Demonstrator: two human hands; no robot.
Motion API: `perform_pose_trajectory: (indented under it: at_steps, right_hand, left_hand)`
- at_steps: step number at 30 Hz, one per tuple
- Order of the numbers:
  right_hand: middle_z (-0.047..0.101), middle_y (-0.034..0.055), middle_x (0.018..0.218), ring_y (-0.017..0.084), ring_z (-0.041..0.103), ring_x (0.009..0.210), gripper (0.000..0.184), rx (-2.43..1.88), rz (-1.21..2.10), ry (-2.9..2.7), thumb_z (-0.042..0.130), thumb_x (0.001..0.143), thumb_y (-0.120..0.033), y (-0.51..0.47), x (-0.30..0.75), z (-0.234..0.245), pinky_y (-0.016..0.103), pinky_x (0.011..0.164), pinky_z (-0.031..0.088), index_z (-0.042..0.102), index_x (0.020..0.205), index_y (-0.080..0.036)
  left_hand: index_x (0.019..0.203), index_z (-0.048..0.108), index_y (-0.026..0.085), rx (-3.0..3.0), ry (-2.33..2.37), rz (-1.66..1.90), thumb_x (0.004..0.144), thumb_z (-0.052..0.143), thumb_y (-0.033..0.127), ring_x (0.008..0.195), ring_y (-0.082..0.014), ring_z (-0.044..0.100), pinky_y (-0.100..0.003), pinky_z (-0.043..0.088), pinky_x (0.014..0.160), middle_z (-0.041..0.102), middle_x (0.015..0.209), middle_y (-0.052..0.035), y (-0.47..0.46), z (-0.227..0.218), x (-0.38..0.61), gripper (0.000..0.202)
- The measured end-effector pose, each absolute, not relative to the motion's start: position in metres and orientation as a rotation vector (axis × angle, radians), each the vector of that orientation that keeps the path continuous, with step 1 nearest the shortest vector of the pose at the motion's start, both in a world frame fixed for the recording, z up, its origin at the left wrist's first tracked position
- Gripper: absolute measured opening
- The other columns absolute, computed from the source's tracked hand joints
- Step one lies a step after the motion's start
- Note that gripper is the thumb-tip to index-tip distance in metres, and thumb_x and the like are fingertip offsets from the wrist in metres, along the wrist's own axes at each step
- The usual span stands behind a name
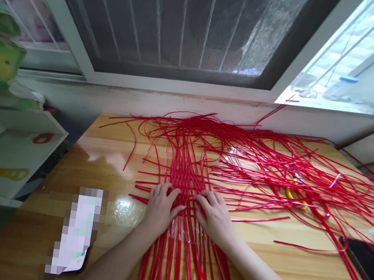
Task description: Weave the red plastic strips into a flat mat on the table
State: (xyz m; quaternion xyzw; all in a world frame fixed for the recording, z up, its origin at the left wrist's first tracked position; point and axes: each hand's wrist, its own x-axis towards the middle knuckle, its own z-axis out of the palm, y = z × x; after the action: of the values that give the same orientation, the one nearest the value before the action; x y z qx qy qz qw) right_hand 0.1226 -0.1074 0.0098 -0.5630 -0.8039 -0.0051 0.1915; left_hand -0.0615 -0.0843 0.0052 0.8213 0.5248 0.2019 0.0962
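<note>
Many long red plastic strips (239,161) lie spread over a wooden table (294,266). In the middle they cross into a woven patch (185,177). My left hand (159,210) rests on the left side of that patch, fingers stretched flat and pressing on the strips. My right hand (214,215) lies just to the right, fingers bent down onto the strips at the weave's edge, fingertips near my left hand's. Neither hand lifts a strip off the table.
A yellow-handled tool (294,194) lies under the strips at right. A dark flat object (367,267) sits at the right edge, a blurred paper (76,231) at front left. A window (189,24) stands behind the table and white shelves (7,152) at left.
</note>
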Motion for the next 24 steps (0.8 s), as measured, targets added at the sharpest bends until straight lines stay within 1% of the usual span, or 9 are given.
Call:
perform_pose_trajectory:
  at_steps: [3, 7, 13, 19, 24]
  right_hand:
    - [0.054, 0.0079, 0.101, 0.021, 0.046, 0.094, 0.031, -1.548, 0.052, -2.304, 0.05, 0.075, -0.017, -0.116, 0.128, 0.014, 0.035, 0.083, 0.04, 0.055, 0.106, -0.019]
    - [0.052, 0.0097, 0.107, 0.024, 0.042, 0.101, 0.041, -1.605, 0.043, -2.303, 0.052, 0.07, -0.014, -0.122, 0.126, 0.008, 0.038, 0.088, 0.037, 0.052, 0.111, -0.017]
    - [0.05, 0.0115, 0.107, 0.026, 0.04, 0.101, 0.036, -1.719, -0.06, -2.244, 0.05, 0.069, -0.013, -0.12, 0.116, -0.007, 0.041, 0.087, 0.034, 0.054, 0.105, -0.015]
    - [0.05, 0.0101, 0.102, 0.026, 0.041, 0.097, 0.035, -1.711, -0.097, -2.264, 0.051, 0.071, -0.014, -0.122, 0.116, -0.006, 0.04, 0.084, 0.035, 0.054, 0.105, -0.018]
    - [0.051, 0.0092, 0.1, 0.025, 0.043, 0.095, 0.032, -1.725, -0.082, -2.255, 0.051, 0.071, -0.014, -0.123, 0.115, -0.004, 0.039, 0.083, 0.036, 0.055, 0.103, -0.018]
  left_hand:
    - [0.106, 0.051, 0.023, 2.469, 1.553, 0.563, 0.078, 0.052, 0.039, 0.103, -0.0247, 0.041, -0.043, 0.037, 0.088, 0.047, 0.109, -0.0071, -0.092, 0.01, -0.057, 0.032]
    - [0.107, 0.05, 0.02, 2.465, 1.561, 0.485, 0.08, 0.05, 0.033, 0.103, -0.0248, 0.042, -0.043, 0.036, 0.089, 0.049, 0.109, -0.0076, -0.098, 0.011, -0.052, 0.03]
    - [0.106, 0.05, 0.021, 2.383, 1.538, 0.504, 0.081, 0.047, 0.037, 0.102, -0.0234, 0.043, -0.042, 0.037, 0.087, 0.05, 0.109, -0.0074, -0.096, 0.005, -0.057, 0.03]
    - [0.1, 0.052, 0.021, 2.378, 1.532, 0.538, 0.082, 0.046, 0.035, 0.099, -0.0222, 0.044, -0.041, 0.037, 0.086, 0.05, 0.106, -0.0061, -0.096, 0.005, -0.056, 0.023]
    - [0.099, 0.051, 0.021, 2.366, 1.528, 0.555, 0.083, 0.045, 0.034, 0.098, -0.0218, 0.044, -0.04, 0.038, 0.086, 0.05, 0.104, -0.0058, -0.097, 0.005, -0.056, 0.022]
